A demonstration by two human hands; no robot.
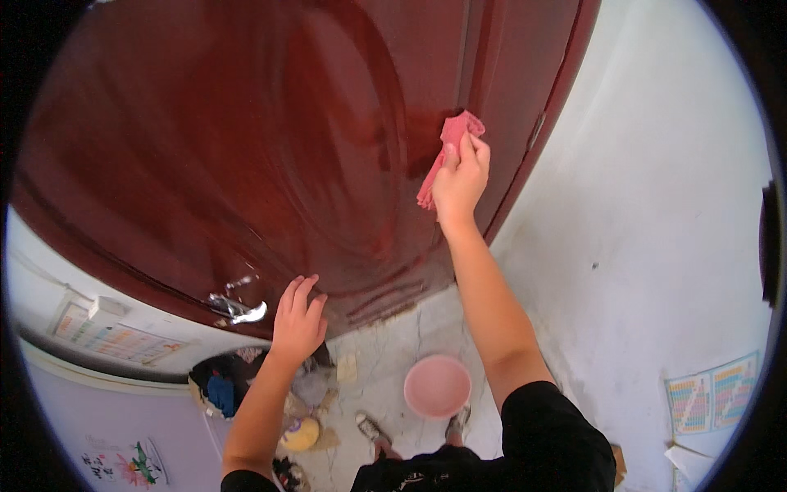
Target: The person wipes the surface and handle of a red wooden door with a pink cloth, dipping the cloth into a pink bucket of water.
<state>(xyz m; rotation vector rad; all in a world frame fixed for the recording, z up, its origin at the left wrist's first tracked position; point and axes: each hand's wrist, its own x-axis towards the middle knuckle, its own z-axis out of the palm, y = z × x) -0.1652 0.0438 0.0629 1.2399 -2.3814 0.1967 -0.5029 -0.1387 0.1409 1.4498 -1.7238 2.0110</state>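
A dark red panelled door (344, 184) with a carved oval rises before me. My right hand (462, 178) grips a folded pink cloth (460, 128) against the door's panel near its right-hand edge. Lower and to the left, my left hand (299, 320) has its fingers apart and holds nothing; whether its fingertips touch the door I cannot tell. The shiny metal door handle (240, 309) is left of that hand. A darker patch shows on the panel beside the cloth.
A pink basin (438, 386) stands on the marble-patterned floor close to my shoes. At the lower left are a container with dark and blue items (221, 393) and a yellow round object (300, 434). White walls with charts (713, 396) flank the door.
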